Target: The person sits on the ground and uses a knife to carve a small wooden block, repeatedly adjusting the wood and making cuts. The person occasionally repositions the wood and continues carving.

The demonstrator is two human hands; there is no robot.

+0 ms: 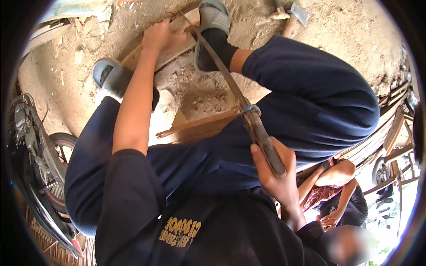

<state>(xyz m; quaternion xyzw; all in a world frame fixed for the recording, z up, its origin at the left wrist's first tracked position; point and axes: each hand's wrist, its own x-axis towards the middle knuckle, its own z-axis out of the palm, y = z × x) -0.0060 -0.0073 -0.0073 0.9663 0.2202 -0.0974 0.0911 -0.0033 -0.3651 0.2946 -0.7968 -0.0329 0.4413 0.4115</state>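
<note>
My left hand (160,41) is wrapped around a squared length of wood (192,17), holding it down near the ground at the far side. My right hand (277,173) grips the wooden handle of a long machete (228,82), which has a blue band where the blade begins. The blade slants away to the far left, and its tip end lies at the wood, just right of my left hand. Whether the edge bites into the wood cannot be made out. The wood lies between my two sandalled feet.
A wooden board (199,128) lies just below my legs. At the far right is a metal-headed tool (299,14) on the dirt floor. A motorcycle (33,146) stands at the left. Another person (339,195) sits at the lower right, beside stacked wood slats (390,119).
</note>
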